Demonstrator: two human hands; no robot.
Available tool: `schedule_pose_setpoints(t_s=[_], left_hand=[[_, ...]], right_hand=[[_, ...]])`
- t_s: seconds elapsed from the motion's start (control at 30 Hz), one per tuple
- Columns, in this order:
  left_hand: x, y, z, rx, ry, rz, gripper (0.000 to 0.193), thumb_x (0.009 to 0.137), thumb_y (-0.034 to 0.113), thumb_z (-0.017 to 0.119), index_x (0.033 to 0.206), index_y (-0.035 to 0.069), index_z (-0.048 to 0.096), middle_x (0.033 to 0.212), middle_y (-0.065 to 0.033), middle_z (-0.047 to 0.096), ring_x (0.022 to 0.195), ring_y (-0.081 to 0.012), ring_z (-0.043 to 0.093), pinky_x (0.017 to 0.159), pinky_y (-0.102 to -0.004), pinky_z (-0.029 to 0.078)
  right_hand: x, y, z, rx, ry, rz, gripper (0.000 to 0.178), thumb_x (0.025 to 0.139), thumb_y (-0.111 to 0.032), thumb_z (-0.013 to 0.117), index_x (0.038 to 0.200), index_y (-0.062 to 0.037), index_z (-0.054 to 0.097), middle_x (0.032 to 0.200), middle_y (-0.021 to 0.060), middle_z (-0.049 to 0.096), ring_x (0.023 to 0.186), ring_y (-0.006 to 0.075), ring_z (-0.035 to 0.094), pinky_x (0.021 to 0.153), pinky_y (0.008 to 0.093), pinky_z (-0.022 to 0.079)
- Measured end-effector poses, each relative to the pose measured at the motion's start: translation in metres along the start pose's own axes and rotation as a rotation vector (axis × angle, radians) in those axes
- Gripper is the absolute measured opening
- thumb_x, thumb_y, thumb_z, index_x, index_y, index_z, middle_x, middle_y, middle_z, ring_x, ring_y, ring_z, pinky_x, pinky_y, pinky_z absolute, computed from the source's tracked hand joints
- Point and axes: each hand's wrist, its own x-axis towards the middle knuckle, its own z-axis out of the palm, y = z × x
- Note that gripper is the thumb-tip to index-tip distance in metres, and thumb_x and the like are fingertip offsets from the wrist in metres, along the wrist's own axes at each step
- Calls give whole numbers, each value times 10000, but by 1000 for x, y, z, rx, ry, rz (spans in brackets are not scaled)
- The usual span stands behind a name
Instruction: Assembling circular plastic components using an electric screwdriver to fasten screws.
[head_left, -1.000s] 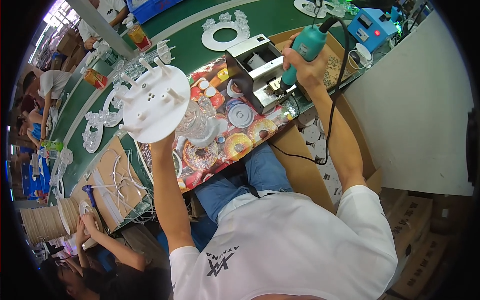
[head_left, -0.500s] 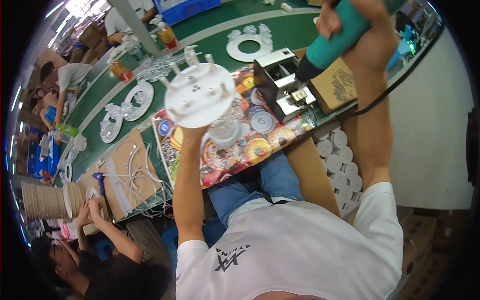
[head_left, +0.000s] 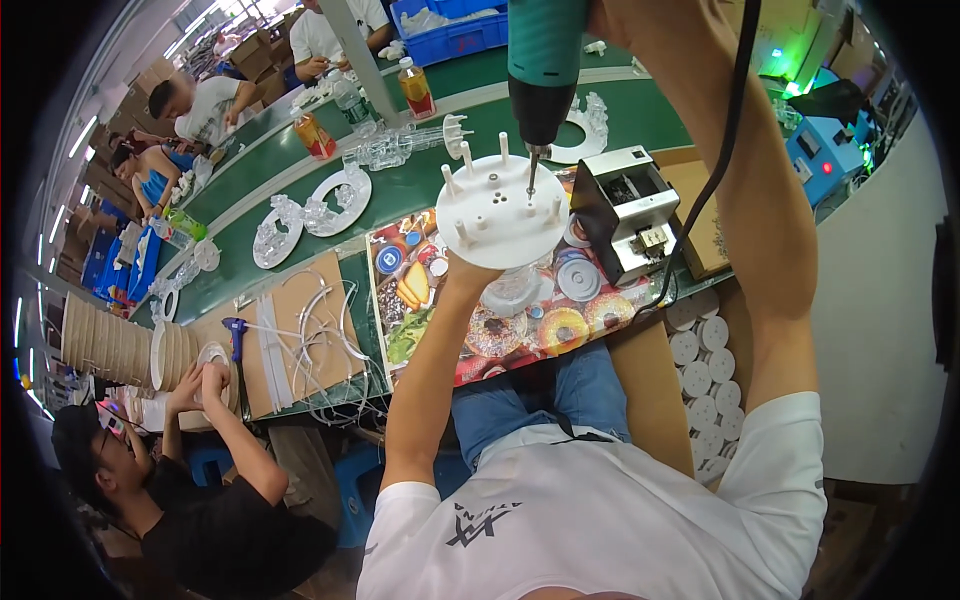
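Note:
From beneath, my left hand (head_left: pixel 472 272) holds up a white round plate (head_left: pixel 500 228) with several upright pegs; my fingers are mostly hidden under it. My right hand (head_left: pixel 622 25), partly cut off by the upper edge, grips a teal and black electric screwdriver (head_left: pixel 543 65) pointing down. Its thin bit (head_left: pixel 533 172) meets the plate's upper face near a peg on the right side. A small white toothed piece (head_left: pixel 457 138) shows at the plate's far left rim. Right of the plate stands a black and silver screw feeder (head_left: pixel 640 215).
Below lies a food-patterned mat (head_left: pixel 470 350) with clear round parts (head_left: pixel 578 278). The screwdriver's black cord (head_left: pixel 715 180) hangs past the feeder. White rings (head_left: pixel 340 203) with clear plastic lie left. A carton of white discs (head_left: pixel 712 375) stands right. A co-worker (head_left: pixel 200 500) sits at left.
The screwdriver has moved left from the screw feeder, and its bit is now on the plate. The whole view has shifted. My left hand still holds the plate.

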Motion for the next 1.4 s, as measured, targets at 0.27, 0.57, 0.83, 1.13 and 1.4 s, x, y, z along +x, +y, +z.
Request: schedule_pose_setpoints(t_s=[0.27, 0.57, 0.83, 1.13, 1.4], left_hand=[[-4, 14, 1, -104, 31, -74, 787, 627, 201, 826, 1291, 57, 429, 1228, -117, 538, 1123, -227, 538, 971, -389, 428], [3, 19, -8, 100, -171, 69, 684, 820, 107, 670, 1384, 92, 283, 1354, -98, 433, 1218, -218, 480, 1010, -384, 434], [5, 15, -7, 115, -170, 118, 723, 799, 79, 683, 1391, 89, 269, 1361, -113, 425, 1225, -234, 475, 1013, -406, 437], [0, -4, -7, 2, -137, 42, 665, 828, 64, 640, 1381, 80, 271, 1365, -136, 404, 1217, -266, 477, 984, -439, 464], [4, 0, -10, 291, -206, 136, 594, 866, 45, 571, 1377, 88, 270, 1385, -124, 374, 1248, -233, 426, 1017, -419, 433]], right_hand=[[0, 6, 11, 39, -53, -11, 212, 803, -199, 598, 856, -1, 541, 726, 101, 580, 485, 121, 547, 434, 273, 479], [-3, 19, 8, 75, -66, -21, 208, 802, -196, 597, 848, -1, 539, 725, 101, 580, 483, 120, 544, 433, 273, 476], [-7, 25, 5, 112, -78, -32, 205, 800, -194, 596, 841, -2, 537, 724, 100, 580, 481, 120, 542, 433, 273, 474], [-11, 29, 1, 149, -75, -41, 202, 799, -191, 595, 833, -2, 535, 724, 100, 581, 480, 119, 540, 432, 274, 472], [-19, 35, -5, 191, -64, -48, 199, 798, -189, 594, 826, -2, 533, 723, 100, 581, 478, 119, 538, 431, 274, 470]])
